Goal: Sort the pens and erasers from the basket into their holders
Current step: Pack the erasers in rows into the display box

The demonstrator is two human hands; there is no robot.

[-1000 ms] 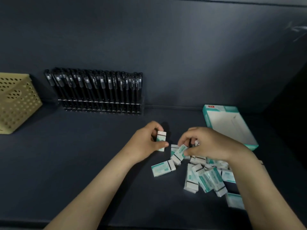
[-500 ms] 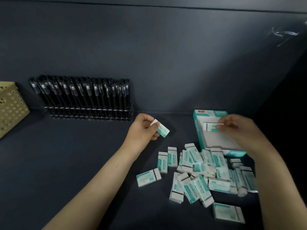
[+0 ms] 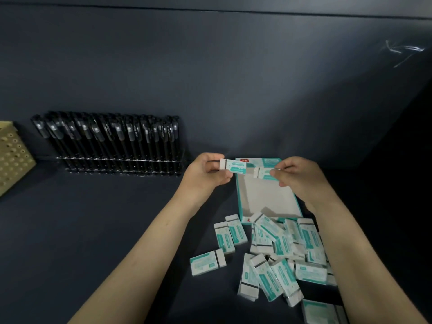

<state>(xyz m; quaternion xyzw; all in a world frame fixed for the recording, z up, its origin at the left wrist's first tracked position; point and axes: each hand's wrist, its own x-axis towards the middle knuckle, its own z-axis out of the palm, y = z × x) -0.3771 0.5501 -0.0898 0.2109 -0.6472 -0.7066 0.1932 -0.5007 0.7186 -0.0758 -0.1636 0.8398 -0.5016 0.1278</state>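
The left hand's (image 3: 203, 175) thumb and curled fingers (image 3: 221, 177) pinch one end of a white-and-teal eraser (image 3: 233, 166), which sticks out flat to the right, toward the other hand. The right hand (image 3: 298, 177) does much the same: its fingertips (image 3: 277, 175) pinch a second eraser (image 3: 261, 172) by its right end, the white end pointing left. The two erasers sit nearly end to end, just apart, both held above the far end of the open teal-edged cardboard box (image 3: 239, 197). Whether the right-hand eraser touches the box floor I cannot tell.

Just in front of the box, a loose heap of erasers (image 3: 278, 251) lies on the dark tabletop (image 3: 93, 230), several overlapping and one leaning on the box's near edge. One eraser (image 3: 208, 262) lies apart at the left of the heap.

Further left, against the dark wall (image 3: 210, 66), a clear rack (image 3: 117, 163) holds a full row of black pens (image 3: 112, 136), all leaning left. At the far left edge stands a perforated yellow basket (image 3: 11, 157).
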